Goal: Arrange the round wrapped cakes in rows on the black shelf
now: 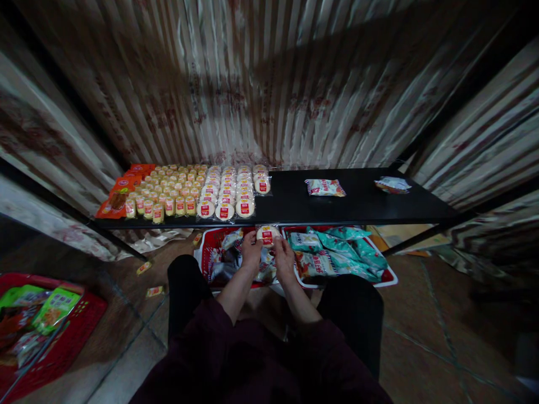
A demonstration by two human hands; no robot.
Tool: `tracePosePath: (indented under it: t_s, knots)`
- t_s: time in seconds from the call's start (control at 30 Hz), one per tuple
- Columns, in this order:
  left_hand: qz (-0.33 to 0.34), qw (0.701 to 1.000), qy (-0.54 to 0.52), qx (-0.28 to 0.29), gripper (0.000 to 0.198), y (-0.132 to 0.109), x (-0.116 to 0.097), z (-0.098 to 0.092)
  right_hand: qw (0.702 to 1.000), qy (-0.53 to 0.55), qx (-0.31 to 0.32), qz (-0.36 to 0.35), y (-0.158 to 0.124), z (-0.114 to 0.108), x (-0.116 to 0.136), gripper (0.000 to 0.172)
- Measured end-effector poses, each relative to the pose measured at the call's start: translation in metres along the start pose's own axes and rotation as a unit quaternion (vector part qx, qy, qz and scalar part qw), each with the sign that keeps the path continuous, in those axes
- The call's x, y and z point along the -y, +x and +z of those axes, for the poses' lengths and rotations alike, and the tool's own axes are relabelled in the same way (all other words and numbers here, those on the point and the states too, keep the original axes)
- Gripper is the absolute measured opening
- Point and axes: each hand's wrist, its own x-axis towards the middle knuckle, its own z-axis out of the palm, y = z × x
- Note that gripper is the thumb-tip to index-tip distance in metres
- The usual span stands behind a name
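Between my two hands, just below the front edge of the black shelf (295,210), is a round white packaged snack (268,235) with a red label. My left hand (251,251) grips its left side. Its right side is pinched by my right hand (283,255). Rows of similar round white packs (224,211) stand on the shelf, the rightmost row shorter than the others. To their left are several rows of small yellow wrapped snacks (158,213), with orange bags (118,197) at the shelf's left end.
One red-and-white pack (325,188) and another small pack (392,185) lie on the shelf's right part. Under it are baskets with silver bags (219,266) and teal bags (343,247). A red basket (80,328) stands at lower left; small packs (155,292) lie on the floor.
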Motion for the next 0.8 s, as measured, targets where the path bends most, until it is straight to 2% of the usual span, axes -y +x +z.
tracePosePath:
  t_s: [0.17,0.5,0.8]
  knots:
    - [0.024,1.000,0.014,0.009,0.032,0.005,-0.003,0.003,1.000,0.020,0.016,0.014,0.001,-0.001,0.007,0.045]
    - [0.040,0.998,-0.006,0.043,0.031,0.009,-0.014,0.011,1.000,0.015,0.021,-0.004,0.011,0.001,0.024,0.052]
    - [0.047,0.998,0.005,0.041,0.033,0.028,-0.009,0.019,0.999,-0.036,0.016,-0.015,0.029,0.004,0.031,0.052]
